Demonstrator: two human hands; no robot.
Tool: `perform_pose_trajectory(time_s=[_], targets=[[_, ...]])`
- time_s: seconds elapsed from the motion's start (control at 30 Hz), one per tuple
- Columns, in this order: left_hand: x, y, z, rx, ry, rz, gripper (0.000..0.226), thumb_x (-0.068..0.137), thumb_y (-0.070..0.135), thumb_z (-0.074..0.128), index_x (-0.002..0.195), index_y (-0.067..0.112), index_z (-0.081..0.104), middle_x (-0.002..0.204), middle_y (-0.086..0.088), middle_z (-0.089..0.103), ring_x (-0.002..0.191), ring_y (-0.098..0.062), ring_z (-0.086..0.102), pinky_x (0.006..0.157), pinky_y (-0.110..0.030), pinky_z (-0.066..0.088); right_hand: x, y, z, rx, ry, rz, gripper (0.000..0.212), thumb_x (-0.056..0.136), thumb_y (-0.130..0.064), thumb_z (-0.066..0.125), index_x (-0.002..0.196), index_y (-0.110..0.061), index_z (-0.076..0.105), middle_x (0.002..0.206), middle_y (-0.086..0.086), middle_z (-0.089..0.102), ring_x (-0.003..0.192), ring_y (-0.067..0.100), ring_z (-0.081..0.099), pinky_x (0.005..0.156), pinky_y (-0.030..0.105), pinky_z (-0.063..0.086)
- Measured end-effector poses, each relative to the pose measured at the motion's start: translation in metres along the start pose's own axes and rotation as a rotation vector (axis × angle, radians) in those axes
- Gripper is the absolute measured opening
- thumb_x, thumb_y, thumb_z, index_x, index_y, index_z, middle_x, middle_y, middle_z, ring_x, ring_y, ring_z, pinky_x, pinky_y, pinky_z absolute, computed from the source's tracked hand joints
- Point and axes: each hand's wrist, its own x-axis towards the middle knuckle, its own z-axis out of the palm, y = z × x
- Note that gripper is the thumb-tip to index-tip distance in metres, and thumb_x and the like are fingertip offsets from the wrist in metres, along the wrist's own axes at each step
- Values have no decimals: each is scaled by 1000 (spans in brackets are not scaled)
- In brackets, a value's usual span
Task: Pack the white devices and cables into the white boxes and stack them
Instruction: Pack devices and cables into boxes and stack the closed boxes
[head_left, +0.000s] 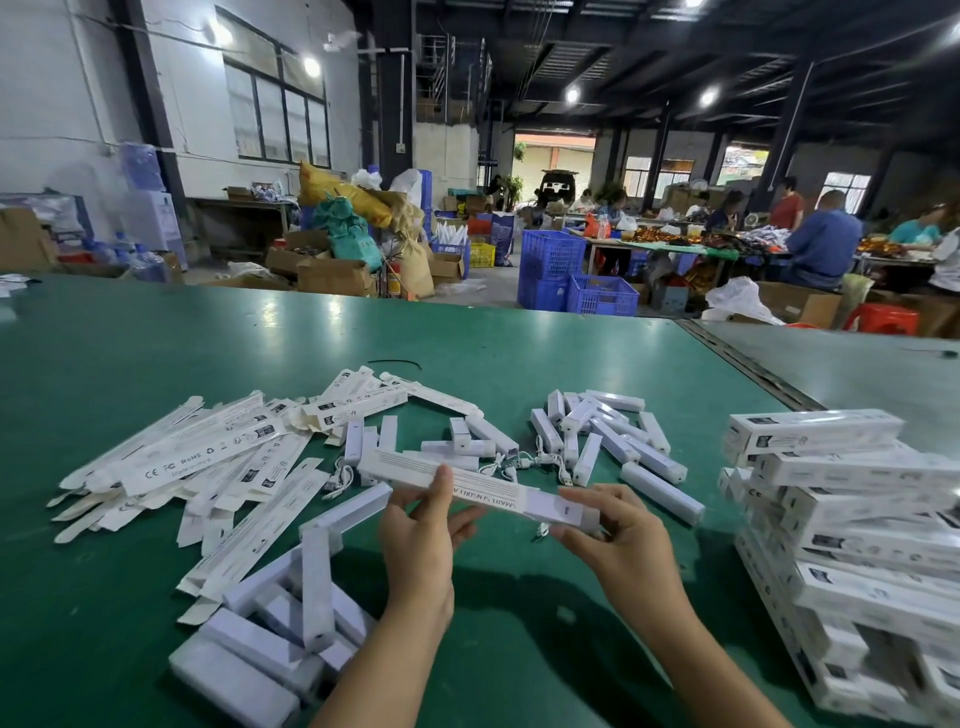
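My left hand (423, 535) grips a long white box (415, 470) near its middle, above the green table (519, 649). My right hand (618, 540) holds a white device (563, 509) that sticks out of the box's right end. Flat unfolded boxes (208, 457) lie in a heap to the left. Loose white devices (613, 441) and white cables (519, 462) are scattered behind my hands. More devices (291, 613) are piled at the lower left. Packed boxes (852, 545) stand stacked at the right.
A seam (748, 364) splits the table from a second green table on the right. Beyond the far edge stand blue crates (576, 280), cardboard cartons and sacks. Several people sit at a distant worktable (821, 244).
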Motion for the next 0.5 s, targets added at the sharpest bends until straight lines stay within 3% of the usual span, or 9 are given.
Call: perform_pose_trajectory(time_s=[0.13, 0.3, 0.4, 0.5], targets=[[0, 4, -3, -56, 71, 10, 23, 92, 32, 66, 97, 15, 52, 93, -2, 74, 66, -23, 75, 49, -23, 54, 2, 6, -4, 22, 48, 95, 34, 72, -7, 85, 93, -29, 71, 76, -3, 74, 68, 13, 68, 65, 25, 55], [4, 9, -5, -141, 149, 10, 26, 91, 35, 67, 98, 14, 53, 91, -2, 69, 63, -21, 74, 46, -21, 53, 10, 12, -15, 229, -15, 227, 26, 76, 3, 78, 95, -12, 68, 84, 1, 76, 75, 12, 69, 68, 19, 55], [5, 9, -5, -151, 139, 13, 27, 90, 36, 68, 97, 14, 53, 89, -3, 72, 64, -23, 75, 46, -21, 53, 9, 15, -16, 256, -44, 257, 24, 77, 2, 77, 96, -11, 69, 87, 2, 75, 75, 12, 69, 72, 24, 54], [4, 8, -4, -149, 126, 19, 27, 89, 36, 69, 95, 16, 52, 88, -2, 75, 66, -25, 75, 47, -22, 53, 9, 17, -13, 220, -59, 246, 23, 76, 1, 78, 93, -13, 69, 86, 0, 75, 72, 9, 69, 66, 18, 51]])
